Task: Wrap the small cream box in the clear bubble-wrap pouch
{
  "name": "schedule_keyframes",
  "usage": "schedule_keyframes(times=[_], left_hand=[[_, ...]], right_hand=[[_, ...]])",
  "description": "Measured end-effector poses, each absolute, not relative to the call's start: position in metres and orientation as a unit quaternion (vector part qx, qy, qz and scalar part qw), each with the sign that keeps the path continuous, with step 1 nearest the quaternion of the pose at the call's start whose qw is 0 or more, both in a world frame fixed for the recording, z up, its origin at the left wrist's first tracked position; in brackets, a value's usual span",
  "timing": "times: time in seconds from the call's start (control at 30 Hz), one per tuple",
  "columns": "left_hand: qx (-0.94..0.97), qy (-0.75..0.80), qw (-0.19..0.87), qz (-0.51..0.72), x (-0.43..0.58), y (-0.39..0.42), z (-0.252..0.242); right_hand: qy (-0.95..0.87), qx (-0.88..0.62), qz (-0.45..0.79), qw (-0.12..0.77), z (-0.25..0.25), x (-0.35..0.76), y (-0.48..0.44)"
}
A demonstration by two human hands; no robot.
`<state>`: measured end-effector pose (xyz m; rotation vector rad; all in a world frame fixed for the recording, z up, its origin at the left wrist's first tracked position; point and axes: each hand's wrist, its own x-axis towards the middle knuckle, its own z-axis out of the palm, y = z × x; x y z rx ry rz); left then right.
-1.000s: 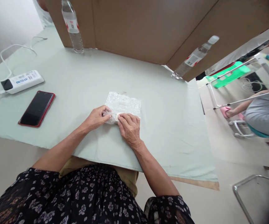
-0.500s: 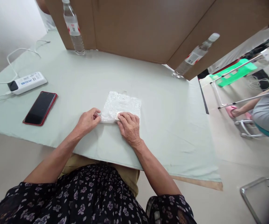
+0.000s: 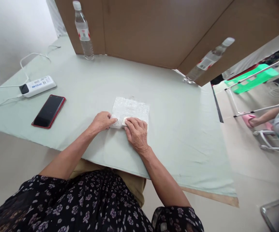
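Observation:
A flat square of clear bubble wrap (image 3: 132, 109) lies on the pale green cloth-covered table (image 3: 173, 135) in front of me. My left hand (image 3: 102, 121) has its fingers curled on the wrap's near left edge. My right hand (image 3: 137, 132) lies palm down on the near edge, fingertips pressed on a small white object folded into the wrap. The two hands almost meet there. What sits inside the fold is mostly hidden.
A red-cased phone (image 3: 48, 111) and a white power strip (image 3: 37, 86) with cables lie at the left. Two water bottles (image 3: 83, 30) (image 3: 208, 61) stand against a brown cardboard wall (image 3: 154, 29). Another person's foot (image 3: 249, 120) and metal frames show at the right.
My left hand drew back off the wrap's edge, then returned to it. The right hand stayed pressed on the near edge. The view shifted slightly.

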<state>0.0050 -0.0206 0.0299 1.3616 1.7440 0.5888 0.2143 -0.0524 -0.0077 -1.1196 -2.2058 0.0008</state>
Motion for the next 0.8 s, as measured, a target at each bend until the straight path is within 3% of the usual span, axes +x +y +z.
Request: schedule_keyframes(times=[0.17, 0.43, 0.8], left_hand=[[0.549, 0.66, 0.45, 0.245, 0.001, -0.023, 0.03], [0.383, 0.656, 0.521, 0.388, 0.01, -0.034, 0.026], [0.334, 0.64, 0.557, 0.412, 0.024, -0.031, 0.04]], right_hand=[[-0.844, -0.426, -0.006, 0.326, -0.008, 0.215, -0.052], [-0.843, -0.421, -0.022, 0.334, -0.006, 0.213, -0.052], [-0.844, -0.43, -0.01, 0.321, -0.005, 0.213, -0.053]])
